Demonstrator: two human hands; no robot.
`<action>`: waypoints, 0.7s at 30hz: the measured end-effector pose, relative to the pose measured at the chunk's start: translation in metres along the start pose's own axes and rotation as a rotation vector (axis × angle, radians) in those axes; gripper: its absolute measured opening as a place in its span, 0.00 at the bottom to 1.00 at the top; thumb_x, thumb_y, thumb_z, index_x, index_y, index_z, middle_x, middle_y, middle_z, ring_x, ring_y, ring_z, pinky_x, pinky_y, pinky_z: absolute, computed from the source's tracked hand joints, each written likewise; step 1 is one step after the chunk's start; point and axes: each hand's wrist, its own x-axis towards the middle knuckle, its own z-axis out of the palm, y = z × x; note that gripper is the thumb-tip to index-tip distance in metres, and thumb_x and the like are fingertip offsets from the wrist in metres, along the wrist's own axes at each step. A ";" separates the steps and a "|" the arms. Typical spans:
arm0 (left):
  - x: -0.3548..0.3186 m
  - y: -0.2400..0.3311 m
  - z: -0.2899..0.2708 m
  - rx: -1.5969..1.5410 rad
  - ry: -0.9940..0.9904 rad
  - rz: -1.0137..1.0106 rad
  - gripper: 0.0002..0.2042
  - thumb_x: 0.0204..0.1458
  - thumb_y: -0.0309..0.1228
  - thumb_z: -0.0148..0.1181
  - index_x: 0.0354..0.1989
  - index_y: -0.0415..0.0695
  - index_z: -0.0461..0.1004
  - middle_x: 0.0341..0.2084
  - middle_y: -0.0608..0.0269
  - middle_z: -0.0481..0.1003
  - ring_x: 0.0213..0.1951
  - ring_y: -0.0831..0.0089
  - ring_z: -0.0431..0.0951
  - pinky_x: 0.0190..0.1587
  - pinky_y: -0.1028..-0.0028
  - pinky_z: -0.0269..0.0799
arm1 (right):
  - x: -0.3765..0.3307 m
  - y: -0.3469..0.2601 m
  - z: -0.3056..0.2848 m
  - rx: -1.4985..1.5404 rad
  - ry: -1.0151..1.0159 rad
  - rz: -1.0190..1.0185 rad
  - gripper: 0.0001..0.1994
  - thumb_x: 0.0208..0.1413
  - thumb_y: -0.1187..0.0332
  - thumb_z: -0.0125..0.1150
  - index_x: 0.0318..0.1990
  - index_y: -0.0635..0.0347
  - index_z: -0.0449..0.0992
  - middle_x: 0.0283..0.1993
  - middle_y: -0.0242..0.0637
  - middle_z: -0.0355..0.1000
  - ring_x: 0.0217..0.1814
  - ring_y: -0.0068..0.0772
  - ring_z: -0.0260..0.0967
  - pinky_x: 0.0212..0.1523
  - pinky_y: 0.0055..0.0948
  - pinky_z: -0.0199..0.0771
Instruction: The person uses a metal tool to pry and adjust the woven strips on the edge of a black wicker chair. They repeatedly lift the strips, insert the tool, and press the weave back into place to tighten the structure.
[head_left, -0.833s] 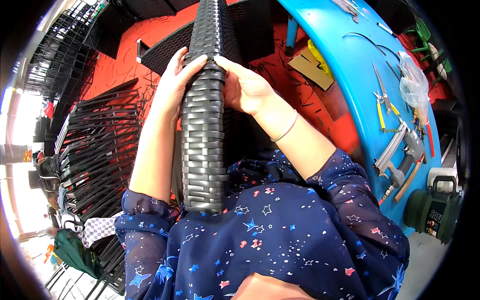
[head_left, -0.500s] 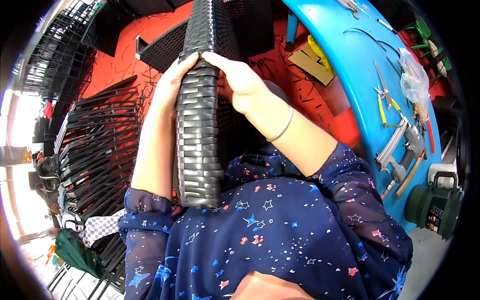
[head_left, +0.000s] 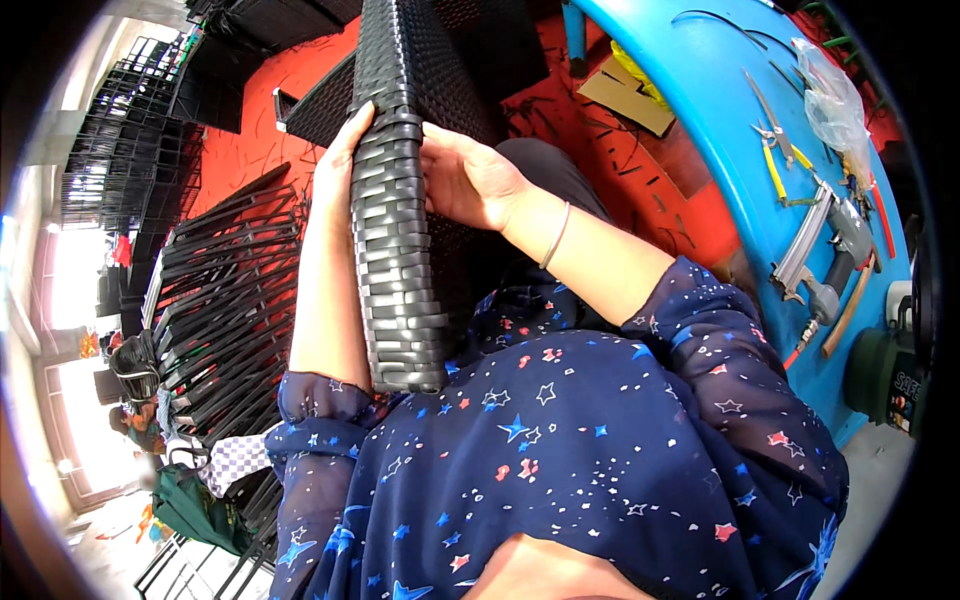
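we see the black woven panel (head_left: 392,240) upright and clear of the surface (head_left: 705,90), well left of its left edge, the near end at the star-patterned blouse (head_left: 570,420). our left hand (head_left: 338,165) lies against the panel's left side, thumb at the rim; its fingers are hidden, so we cannot tell whether that grip closes. our right hand (head_left: 475,185) cups the right side, grip loosely spread. yellow-handled pliers (head_left: 773,172) lie near the surface's left edge.

Red floor (head_left: 235,160), blue table (head_left: 715,110) at right, glaring bright windows (head_left: 88,425) at left
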 end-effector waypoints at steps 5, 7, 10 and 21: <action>0.001 0.001 -0.003 -0.010 0.027 0.052 0.17 0.61 0.43 0.61 0.39 0.38 0.80 0.27 0.53 0.83 0.20 0.64 0.82 0.23 0.68 0.82 | 0.000 0.005 -0.007 -0.002 -0.089 -0.007 0.20 0.69 0.53 0.55 0.60 0.55 0.74 0.56 0.31 0.76 0.56 0.30 0.73 0.58 0.37 0.73; 0.001 0.000 -0.003 0.017 0.056 0.094 0.15 0.61 0.41 0.62 0.40 0.39 0.80 0.29 0.55 0.83 0.21 0.67 0.82 0.24 0.70 0.82 | 0.002 0.007 -0.009 0.092 -0.102 -0.010 0.20 0.69 0.53 0.56 0.60 0.56 0.74 0.56 0.32 0.76 0.58 0.30 0.72 0.61 0.40 0.72; 0.001 -0.001 -0.001 -0.017 0.053 0.088 0.16 0.64 0.41 0.59 0.39 0.39 0.81 0.29 0.55 0.83 0.21 0.67 0.82 0.24 0.70 0.82 | 0.005 0.009 -0.009 0.170 -0.124 -0.003 0.20 0.68 0.54 0.58 0.59 0.56 0.74 0.56 0.32 0.77 0.59 0.31 0.73 0.64 0.42 0.71; -0.009 0.003 -0.002 0.109 -0.044 0.053 0.21 0.61 0.44 0.63 0.49 0.35 0.76 0.36 0.51 0.82 0.28 0.68 0.84 0.31 0.70 0.84 | -0.006 -0.001 0.024 -0.021 0.165 -0.031 0.13 0.65 0.58 0.64 0.49 0.55 0.79 0.45 0.34 0.79 0.45 0.27 0.77 0.49 0.30 0.77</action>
